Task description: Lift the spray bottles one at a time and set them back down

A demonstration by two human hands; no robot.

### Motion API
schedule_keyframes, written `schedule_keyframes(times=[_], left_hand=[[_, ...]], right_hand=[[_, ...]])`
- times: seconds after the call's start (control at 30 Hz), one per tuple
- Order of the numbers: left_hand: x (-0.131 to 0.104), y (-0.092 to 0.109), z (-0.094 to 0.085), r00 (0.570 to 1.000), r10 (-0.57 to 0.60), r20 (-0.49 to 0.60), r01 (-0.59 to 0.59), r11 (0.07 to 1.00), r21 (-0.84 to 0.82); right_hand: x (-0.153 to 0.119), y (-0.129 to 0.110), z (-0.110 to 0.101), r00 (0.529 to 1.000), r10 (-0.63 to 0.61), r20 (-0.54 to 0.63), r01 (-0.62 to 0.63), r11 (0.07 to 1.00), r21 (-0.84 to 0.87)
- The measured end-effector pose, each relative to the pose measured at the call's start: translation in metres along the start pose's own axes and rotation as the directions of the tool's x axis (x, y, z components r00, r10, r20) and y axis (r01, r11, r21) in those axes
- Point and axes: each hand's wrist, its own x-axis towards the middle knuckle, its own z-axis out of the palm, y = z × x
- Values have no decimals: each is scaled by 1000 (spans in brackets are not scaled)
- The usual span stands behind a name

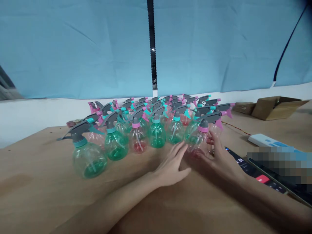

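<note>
Rows of round spray bottles with grey trigger heads stand on the brown table. My right hand (220,154) is curled around the lower right side of a pink-collared clear bottle (198,143) at the right end of the front row. Close to its left, my left hand (172,167) rests low with fingers spread, holding nothing, in front of a teal-collared bottle (175,131). Further left in the front row are a green bottle (156,134), a pink-collared bottle (138,139), another green bottle (117,146) and a large teal-collared bottle (89,161).
A phone with a lit screen (253,169) lies right of my right hand, beside a dark, partly blurred device (280,175). Behind them are a white and blue box (270,141) and an open cardboard box (270,109). A blue cloth (97,48) hangs behind the table (36,169).
</note>
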Motion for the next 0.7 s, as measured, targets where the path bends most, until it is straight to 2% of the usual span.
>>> schedule_keyframes(times=[0.1,0.17,0.3,0.53,0.7], left_hand=[[-35,-7,-21,973,-71,219,35,986,163],[-52,-14,-29,952,-117,281,49,970,238],[-65,-25,-31,961,-107,254,27,954,300],[-65,-23,-27,978,-57,200,-1,960,280],[-66,-24,-26,980,-56,191,1,961,277]], right_hand=[[12,13,5,1000,5,11,-5,1000,-21],[20,24,11,1000,-1,-7,0,999,-42],[36,38,18,999,-34,-8,33,994,-106],[55,26,18,998,48,-38,-57,949,-309],[63,24,24,997,48,-65,-68,931,-359]])
